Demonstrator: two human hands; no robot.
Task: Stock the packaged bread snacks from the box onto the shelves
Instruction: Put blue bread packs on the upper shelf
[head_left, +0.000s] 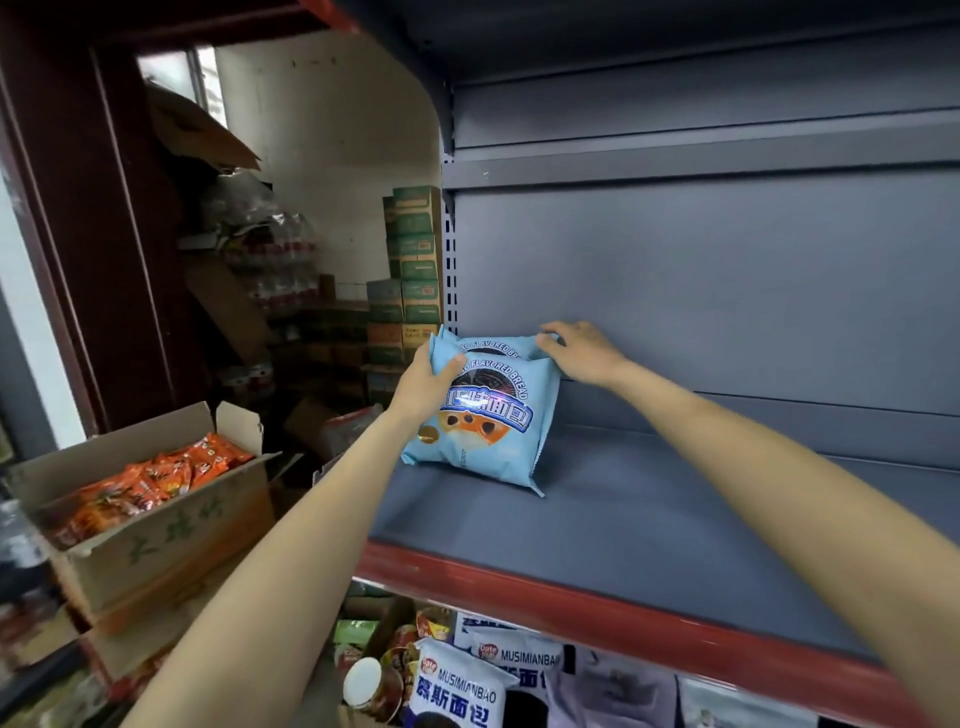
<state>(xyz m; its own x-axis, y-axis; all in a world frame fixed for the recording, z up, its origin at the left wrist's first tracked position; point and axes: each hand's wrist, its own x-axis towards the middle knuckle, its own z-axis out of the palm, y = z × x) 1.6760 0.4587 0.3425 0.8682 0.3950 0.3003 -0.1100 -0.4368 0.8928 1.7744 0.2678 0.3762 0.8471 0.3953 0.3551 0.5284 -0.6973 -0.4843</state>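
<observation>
Two light-blue bread snack packs (488, 431) stand upright, one behind the other, at the left end of a grey shelf (649, 525) with a red front edge. My left hand (426, 387) grips the upper left corner of the front pack, thumb across its face. At the packs' top right edge, my right hand (579, 351) pinches them with its fingers curled over. The back pack is mostly hidden by the front one.
An open cardboard box (171, 530) of orange snack packets sits at the left, below shelf height. White bread packs (457, 686) and jars show on the level below. Stacked green cartons (413, 270) stand behind the shelf's left upright. The shelf stretches bare to the right.
</observation>
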